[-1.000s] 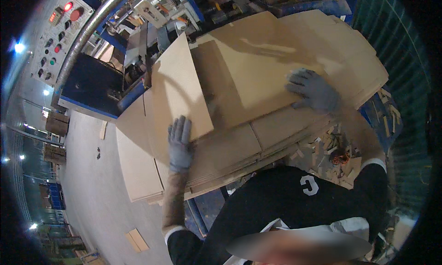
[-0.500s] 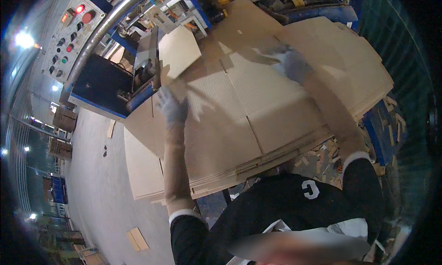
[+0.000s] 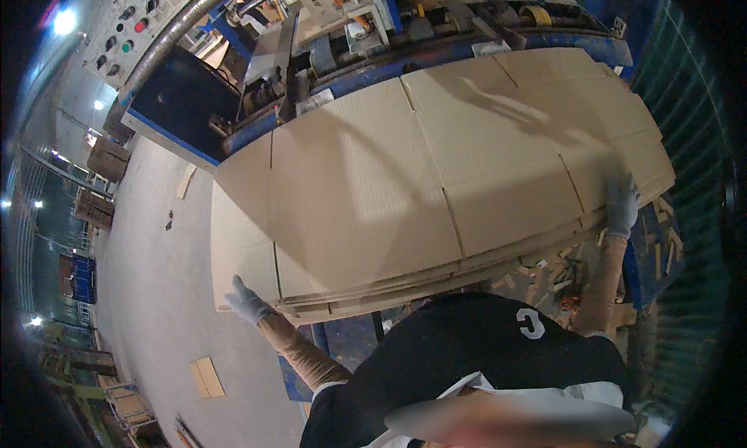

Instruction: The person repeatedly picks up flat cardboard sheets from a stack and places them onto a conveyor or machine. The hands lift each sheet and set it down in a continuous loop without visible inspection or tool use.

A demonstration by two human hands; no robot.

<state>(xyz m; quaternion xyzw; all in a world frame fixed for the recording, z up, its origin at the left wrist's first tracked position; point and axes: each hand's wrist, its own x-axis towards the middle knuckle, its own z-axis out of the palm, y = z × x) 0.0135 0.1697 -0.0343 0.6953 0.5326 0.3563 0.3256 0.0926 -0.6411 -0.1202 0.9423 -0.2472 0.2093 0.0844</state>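
A stack of large brown cardboard sheets (image 3: 358,207), with slots cut in them, lies across the surface in front of me. At its near left corner is my left hand (image 3: 249,302), in a pale grey glove, with thumb and fingers apart against the cardboard edge. My right hand (image 3: 621,205), gloved alike, is at the near right edge of the stack. Its fingertips are smeared by motion over the cardboard, so whether they grip it cannot be made out. Both arms are spread wide.
A blue-framed machine (image 3: 420,67) with rollers runs along the stack's far side. Its control panel (image 3: 136,32) with knobs and buttons stands at upper left. Cardboard scraps (image 3: 545,275) lie below on the right. A flat cardboard piece (image 3: 206,376) lies on the floor.
Both hands have drawn back from the far part of the stack to its near edge, left and right. The cardboard piece that lay at the machine's feed no longer shows there.
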